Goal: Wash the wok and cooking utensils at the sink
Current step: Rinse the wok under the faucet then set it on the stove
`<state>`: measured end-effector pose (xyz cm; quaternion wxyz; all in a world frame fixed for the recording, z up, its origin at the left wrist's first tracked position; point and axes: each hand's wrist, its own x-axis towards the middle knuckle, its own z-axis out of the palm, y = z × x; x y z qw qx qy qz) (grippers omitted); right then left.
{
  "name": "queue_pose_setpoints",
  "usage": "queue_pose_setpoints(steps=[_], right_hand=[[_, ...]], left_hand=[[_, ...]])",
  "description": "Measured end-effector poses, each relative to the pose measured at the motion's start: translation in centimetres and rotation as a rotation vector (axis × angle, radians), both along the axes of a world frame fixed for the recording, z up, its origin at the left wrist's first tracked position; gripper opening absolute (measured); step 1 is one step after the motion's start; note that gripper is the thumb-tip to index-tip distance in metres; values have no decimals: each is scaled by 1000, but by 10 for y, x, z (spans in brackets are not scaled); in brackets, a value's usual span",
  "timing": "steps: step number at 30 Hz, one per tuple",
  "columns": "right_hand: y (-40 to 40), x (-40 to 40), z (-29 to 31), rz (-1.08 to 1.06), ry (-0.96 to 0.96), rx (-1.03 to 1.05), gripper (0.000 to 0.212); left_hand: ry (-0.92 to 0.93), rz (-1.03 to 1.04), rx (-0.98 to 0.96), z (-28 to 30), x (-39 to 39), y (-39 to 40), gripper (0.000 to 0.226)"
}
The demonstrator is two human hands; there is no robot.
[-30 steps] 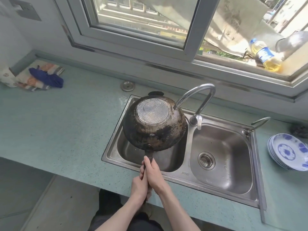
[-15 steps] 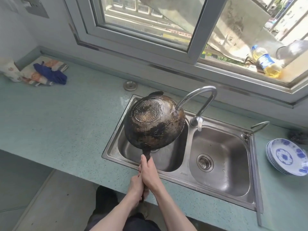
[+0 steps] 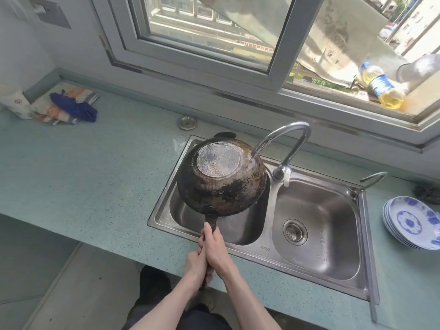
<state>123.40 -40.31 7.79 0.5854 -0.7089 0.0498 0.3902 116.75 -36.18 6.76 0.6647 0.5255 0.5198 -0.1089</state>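
A blackened wok (image 3: 221, 179) hangs upside down over the left basin of the steel double sink (image 3: 364, 236), its round scorched base facing up. Both hands hold its dark handle (image 3: 211, 221) above the sink's front rim. My right hand (image 3: 215, 251) grips the handle further up, with the thumb along it. My left hand (image 3: 196, 264) grips it lower down, just behind the right. Water from the curved tap (image 3: 289, 141) strikes the wok's upper right side.
A stack of blue-and-white plates (image 3: 413, 222) sits on the counter right of the sink. A sink plug (image 3: 187, 122) lies behind the left basin. Folded cloths (image 3: 69, 106) lie at the far left. An oil bottle (image 3: 381, 86) rests on the window ledge.
The wok has tilted back, so its base faces up again after leaning left. Water now hits its right side. Both hands keep the same hold.
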Motion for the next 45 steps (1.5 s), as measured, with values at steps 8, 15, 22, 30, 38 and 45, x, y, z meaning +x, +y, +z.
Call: queue_pose_setpoints(steps=[8, 15, 22, 30, 38, 45], right_hand=[[4, -21, -3, -36, -30, 65, 33], [1, -27, -1, -48, -17, 70, 32], [-1, -35, 0, -38, -4, 68, 31], [-10, -22, 9, -84, 10, 119, 31], [-19, 17, 13, -181, 34, 63, 31], [-18, 26, 10, -143, 28, 2, 30]], left_hand=[[7, -55, 113, 5, -17, 5, 55], [-9, -71, 138, 4, -24, 5, 58], [-5, -70, 157, 9, -32, 4, 55], [-41, -88, 151, 19, -20, -6, 57], [-67, -146, 89, 28, 21, -15, 59], [-65, -121, -14, 27, 27, -16, 56]])
